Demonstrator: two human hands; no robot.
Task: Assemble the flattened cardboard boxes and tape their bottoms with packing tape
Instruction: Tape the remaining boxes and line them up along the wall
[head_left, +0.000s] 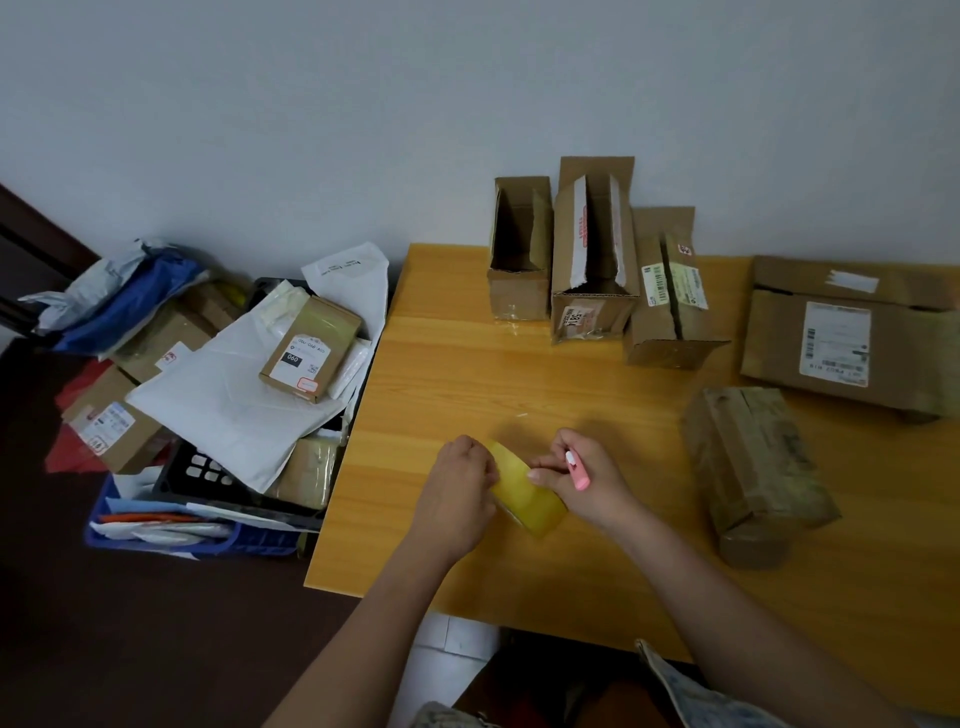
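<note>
Our left hand (462, 480) curls its fingers around the roll of packing tape (527, 499), steadying it just above the table (441, 364) near the front edge. Our right hand (576, 480) pinches at the roll's rim with thumb and forefinger — probably hunting for the loose end — while the other fingers clamp a small pink cutter (575, 470) against the palm, kept ready, we judge, for slicing the strip.

Along the table's far edge stand three assembled boxes: an open-topped carton (519, 249), a taller one (595, 254) with flaps up, and a labelled one (670, 301) — as far as we can see, nothing inside. At the right edge lie a flattened box (852, 332) and a taped-over box (753, 462).

Beside the left edge, a blue crate (156, 540) overflows with mailers and parcels.
</note>
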